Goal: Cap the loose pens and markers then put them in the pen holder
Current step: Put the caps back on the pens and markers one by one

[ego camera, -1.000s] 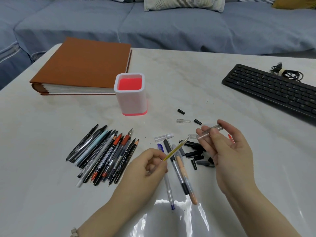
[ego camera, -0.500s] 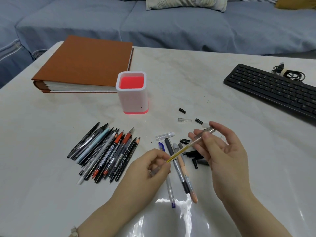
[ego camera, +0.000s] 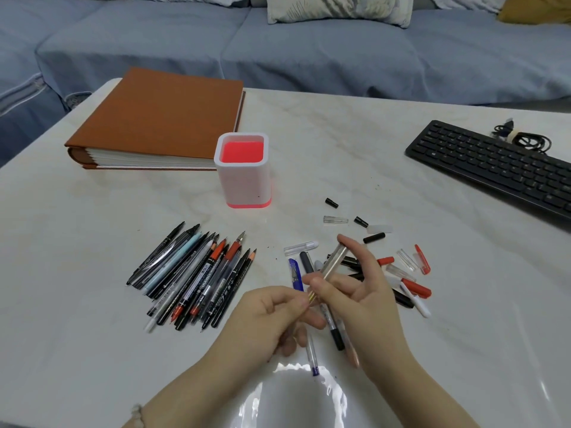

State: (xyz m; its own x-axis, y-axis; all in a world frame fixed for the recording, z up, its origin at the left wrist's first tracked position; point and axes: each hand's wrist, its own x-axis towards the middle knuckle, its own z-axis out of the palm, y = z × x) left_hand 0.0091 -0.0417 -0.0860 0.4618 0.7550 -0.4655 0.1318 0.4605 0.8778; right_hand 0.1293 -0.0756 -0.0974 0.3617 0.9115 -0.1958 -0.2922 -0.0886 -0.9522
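My left hand [ego camera: 268, 319] pinches the lower end of a thin yellow pen [ego camera: 311, 296]. My right hand [ego camera: 361, 291] holds a clear grey cap [ego camera: 335, 261] that now covers most of that pen. A white pen holder [ego camera: 242, 171] with a red inside stands upright behind them, with nothing in it. A fan of several uncapped pens and markers [ego camera: 191, 276] lies to the left. Three capped pens [ego camera: 312, 356] lie partly under my hands. Several loose caps [ego camera: 401, 273], black, red and clear, are scattered to the right.
A thick brown album [ego camera: 157, 118] lies at the back left. A black keyboard [ego camera: 491, 168] with a coiled cable [ego camera: 525, 139] sits at the back right. A blue sofa runs behind the white table [ego camera: 61, 242].
My hands have come together. The clear cap has slid down over the yellow pen, which showed most of its length a second ago.
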